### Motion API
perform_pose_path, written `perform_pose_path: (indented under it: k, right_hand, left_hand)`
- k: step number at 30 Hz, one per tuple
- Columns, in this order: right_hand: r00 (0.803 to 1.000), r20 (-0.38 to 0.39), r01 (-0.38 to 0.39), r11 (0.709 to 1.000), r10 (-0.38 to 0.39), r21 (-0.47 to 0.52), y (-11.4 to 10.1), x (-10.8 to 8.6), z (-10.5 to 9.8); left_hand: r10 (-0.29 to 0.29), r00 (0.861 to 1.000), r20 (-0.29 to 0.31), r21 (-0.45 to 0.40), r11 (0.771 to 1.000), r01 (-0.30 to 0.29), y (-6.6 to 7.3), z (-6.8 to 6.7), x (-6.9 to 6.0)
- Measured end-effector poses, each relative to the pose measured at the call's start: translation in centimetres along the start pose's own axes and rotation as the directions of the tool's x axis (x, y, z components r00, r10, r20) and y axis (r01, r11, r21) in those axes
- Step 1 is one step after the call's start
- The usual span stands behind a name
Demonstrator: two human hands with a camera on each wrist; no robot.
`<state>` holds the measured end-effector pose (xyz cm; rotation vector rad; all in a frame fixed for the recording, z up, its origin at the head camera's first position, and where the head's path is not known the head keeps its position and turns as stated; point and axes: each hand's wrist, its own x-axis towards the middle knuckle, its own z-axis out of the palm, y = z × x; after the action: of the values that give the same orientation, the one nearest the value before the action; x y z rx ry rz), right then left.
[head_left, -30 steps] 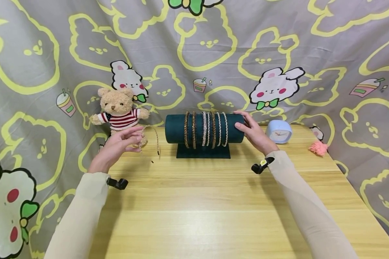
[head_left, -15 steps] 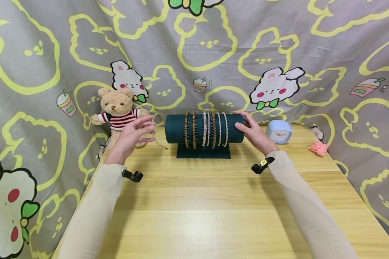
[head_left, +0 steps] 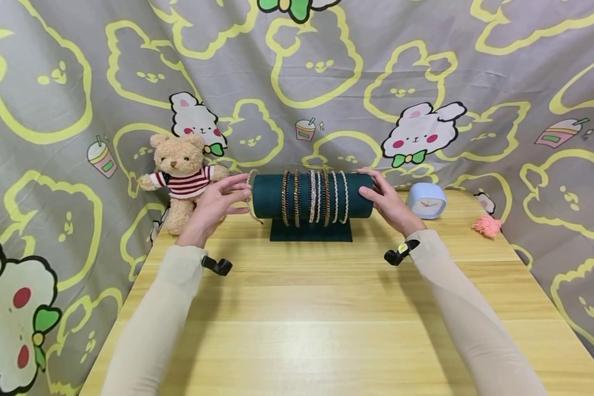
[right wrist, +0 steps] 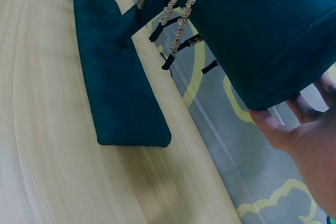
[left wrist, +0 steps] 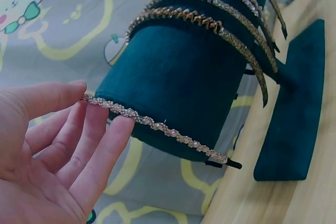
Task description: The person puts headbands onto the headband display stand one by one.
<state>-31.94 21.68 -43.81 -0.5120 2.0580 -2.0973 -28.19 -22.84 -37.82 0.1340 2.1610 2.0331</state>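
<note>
A thin beaded headband (left wrist: 168, 131) is pinched in my left hand (head_left: 216, 206), thumb against fingertips. It stands at the left end of the dark green velvet headband stand (head_left: 267, 197), crossing the roll's end edge in the left wrist view; whether it touches the roll I cannot tell. My right hand (head_left: 388, 203) grips the roll's right end, thumb in front and fingers behind. Several gold, silver and pearly headbands (head_left: 326, 198) sit side by side around the roll's middle. The roll's back is hidden in the head view.
A teddy bear (head_left: 183, 165) in a striped sweater sits behind my left hand. To the right stand a light blue clock (head_left: 426, 201) and a coral fluffy item (head_left: 486, 226). A patterned curtain (head_left: 247, 71) hangs behind the wooden table (head_left: 307, 308).
My left hand has moved right with the headband, from in front of the teddy bear to the roll's left end. The headband has turned upright. My right hand has stayed in place.
</note>
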Motion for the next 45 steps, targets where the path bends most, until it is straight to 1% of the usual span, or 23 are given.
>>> perform_pose_path:
  k: [11,14,17,18,19,21,23,25,26,27,29,31,34,36,39,41,43,45]
  right_hand:
    - [1.000,-0.016,-0.015,1.000,0.014,-0.020,0.3,0.3,-0.1]
    - [1.000,-0.010,-0.013,1.000,0.013,-0.012,0.3,0.3,-0.1]
    - [1.000,-0.009,-0.013,1.000,0.013,-0.007,0.3,0.4,-0.2]
    - [1.000,-0.009,-0.013,1.000,0.013,-0.006,0.3,0.4,-0.2]
    - [1.000,-0.011,-0.014,1.000,0.014,-0.009,0.3,0.4,-0.2]
    - [1.000,-0.014,-0.017,1.000,0.017,-0.017,0.3,0.4,-0.3]
    - [1.000,-0.015,-0.021,0.999,0.021,-0.026,0.3,0.4,-0.3]
    - [0.999,-0.016,-0.029,0.999,0.028,-0.036,0.3,0.4,-0.3]
    - [0.999,-0.017,-0.033,0.999,0.033,-0.041,0.2,0.4,-0.3]
    - [0.999,-0.018,-0.037,0.998,0.036,-0.046,0.2,0.3,-0.3]
    - [0.999,-0.020,-0.043,0.998,0.042,-0.053,0.2,0.3,-0.3]
    - [0.999,-0.019,-0.041,0.998,0.040,-0.053,0.2,0.3,-0.3]
    - [1.000,-0.013,-0.023,0.999,0.023,-0.035,0.2,0.3,-0.3]
    - [1.000,-0.004,-0.007,1.000,0.007,-0.017,0.2,0.3,-0.3]
    - [1.000,0.007,0.009,1.000,-0.009,0.003,0.2,0.3,-0.2]
    - [1.000,0.009,0.010,1.000,-0.010,0.006,0.3,0.3,-0.2]
    - [1.000,0.006,0.007,1.000,-0.007,0.003,0.3,0.2,-0.2]
    - [1.000,0.005,0.003,1.000,-0.003,-0.001,0.2,0.2,-0.2]
  left_hand:
    - [0.021,1.000,-0.013,0.109,0.994,-0.019,0.2,1.2,0.2]
    - [0.027,1.000,-0.017,0.136,0.990,-0.024,0.2,1.2,0.3]
    - [0.055,0.998,-0.017,0.195,0.980,-0.051,0.2,1.1,0.4]
    - [0.075,0.997,-0.013,0.222,0.973,-0.070,0.1,1.0,0.5]
    - [0.099,0.995,-0.008,0.260,0.961,-0.093,0.1,0.8,0.6]
    - [0.155,0.988,0.014,0.347,0.926,-0.150,-0.1,0.6,0.7]
    - [0.210,0.976,0.053,0.415,0.884,-0.213,-0.3,0.5,0.9]
    - [0.248,0.965,0.087,0.449,0.854,-0.261,-0.6,0.4,1.1]
    - [0.262,0.960,0.102,0.454,0.846,-0.279,-0.7,0.4,1.2]
    - [0.273,0.955,0.114,0.450,0.843,-0.294,-0.8,0.3,1.2]
    - [0.288,0.950,0.125,0.454,0.835,-0.313,-1.0,0.3,1.4]
    - [0.301,0.944,0.133,0.476,0.816,-0.327,-1.1,0.3,1.5]
    - [0.315,0.937,0.153,0.529,0.774,-0.347,-1.0,0.5,1.6]
    - [0.331,0.928,0.169,0.555,0.746,-0.368,-1.0,0.8,1.7]
    - [0.356,0.916,0.187,0.578,0.713,-0.396,-1.1,1.3,2.0]
    - [0.372,0.906,0.200,0.584,0.697,-0.415,-1.1,1.6,2.2]
    - [0.371,0.905,0.207,0.590,0.690,-0.418,-1.1,1.9,2.3]
    - [0.364,0.907,0.210,0.596,0.688,-0.414,-1.0,2.2,2.4]
